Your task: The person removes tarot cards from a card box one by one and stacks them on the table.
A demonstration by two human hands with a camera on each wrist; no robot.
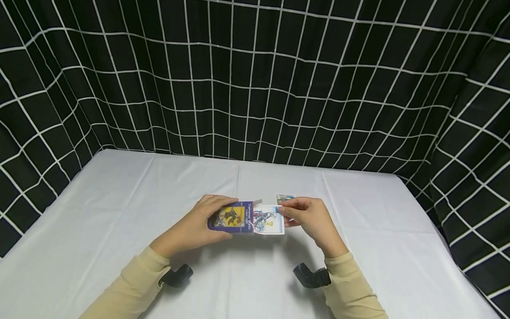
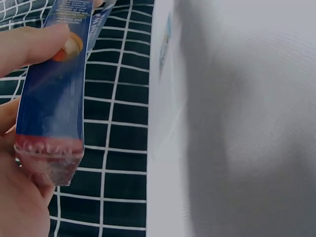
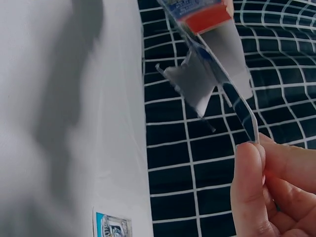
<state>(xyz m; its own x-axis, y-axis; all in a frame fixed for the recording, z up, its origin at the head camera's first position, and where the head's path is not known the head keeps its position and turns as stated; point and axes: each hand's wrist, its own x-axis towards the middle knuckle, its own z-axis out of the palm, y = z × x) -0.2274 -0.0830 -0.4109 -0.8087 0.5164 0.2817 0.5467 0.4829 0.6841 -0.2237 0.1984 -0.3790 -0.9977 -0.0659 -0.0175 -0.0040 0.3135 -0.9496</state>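
My left hand grips a purple-blue tarot card box round its closed end, thumb along the near edge. In the left wrist view the box's narrow blue side faces the camera. From the box's right end a tarot card, showing a horseman and a yellow cup, sticks partly out. My right hand pinches its outer end between thumb and fingers. In the right wrist view, opened box flaps stand beside the card's edge. Another card lies on the table behind my right hand.
A white cloth covers the table. Black curtains with a white grid hang around its back and sides. Each wrist carries a black camera mount close above the cloth.
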